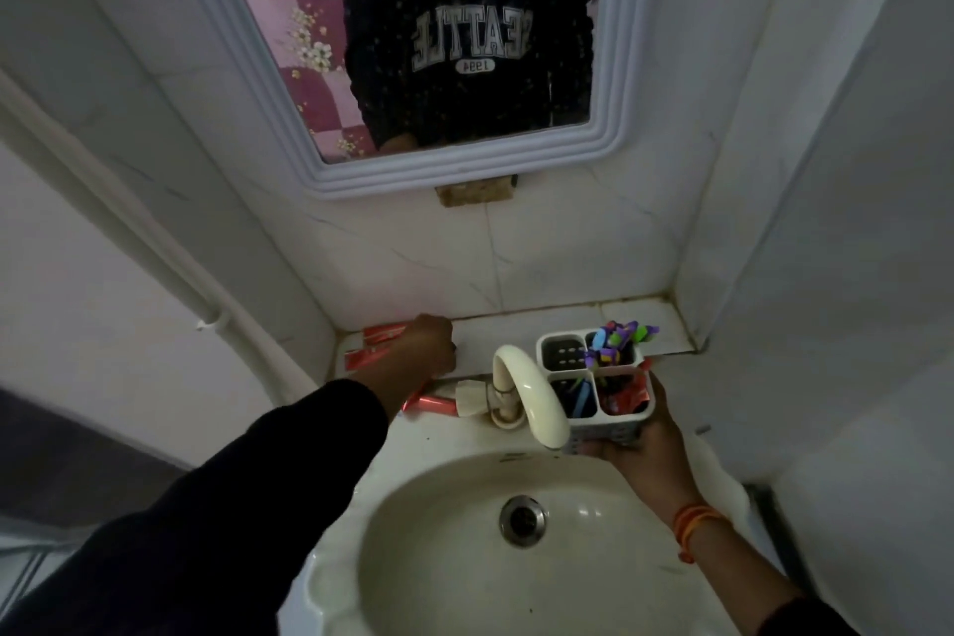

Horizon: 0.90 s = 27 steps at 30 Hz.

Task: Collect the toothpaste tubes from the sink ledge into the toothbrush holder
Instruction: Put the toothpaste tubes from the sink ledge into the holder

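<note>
My right hand (640, 449) holds a white four-compartment toothbrush holder (604, 434) over the sink's right side, beside the tap. Colourful toothbrushes (617, 338) stand in its back right cell, and a red toothpaste tube (627, 395) sits in the front right cell. My left hand (426, 343) rests curled on the ledge at the back left, on top of two red toothpaste tubes (379, 336) that lie side by side; whether the fingers grip one is hidden. A third red tube (431, 402) lies below my left wrist, next to the tap's handle.
A cream tap (526, 387) arches over the white sink basin (464, 532) between my hands. The tiled ledge (516, 320) runs along the wall under a white-framed mirror (464, 170). A white pipe (155, 243) slants down the left wall.
</note>
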### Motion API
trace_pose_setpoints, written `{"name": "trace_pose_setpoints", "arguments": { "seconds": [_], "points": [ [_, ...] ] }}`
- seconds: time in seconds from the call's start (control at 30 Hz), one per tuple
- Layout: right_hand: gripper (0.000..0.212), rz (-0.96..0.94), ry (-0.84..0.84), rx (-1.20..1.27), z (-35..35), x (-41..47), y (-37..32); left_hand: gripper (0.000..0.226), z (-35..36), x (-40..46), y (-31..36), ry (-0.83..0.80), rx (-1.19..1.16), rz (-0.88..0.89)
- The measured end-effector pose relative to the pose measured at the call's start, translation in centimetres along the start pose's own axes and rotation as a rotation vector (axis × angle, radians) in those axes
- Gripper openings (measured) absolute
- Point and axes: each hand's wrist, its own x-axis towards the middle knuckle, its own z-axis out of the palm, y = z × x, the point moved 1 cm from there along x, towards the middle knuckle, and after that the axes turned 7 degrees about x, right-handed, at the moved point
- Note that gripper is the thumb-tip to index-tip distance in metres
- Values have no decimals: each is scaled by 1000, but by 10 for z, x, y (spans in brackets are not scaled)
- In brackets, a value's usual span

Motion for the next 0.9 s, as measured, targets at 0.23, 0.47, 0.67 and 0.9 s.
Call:
{"name": "trace_pose_setpoints", "arguments": {
  "seconds": [0.23, 0.47, 0.67, 0.9],
  "points": [
    [80, -48, 5, 307, 12, 1, -11, 37, 31, 3, -6, 97, -26, -3],
    [76, -23, 11, 377, 12, 3, -6, 58, -7, 2, 7, 105, -105, 174],
    [34, 79, 25, 322, 11, 3, -8, 47, -107, -29, 41, -72, -171, 364],
    [90, 114, 28, 438, 16, 5, -15, 31, -153, -76, 113, -230, 251, 441]
  ]
}}
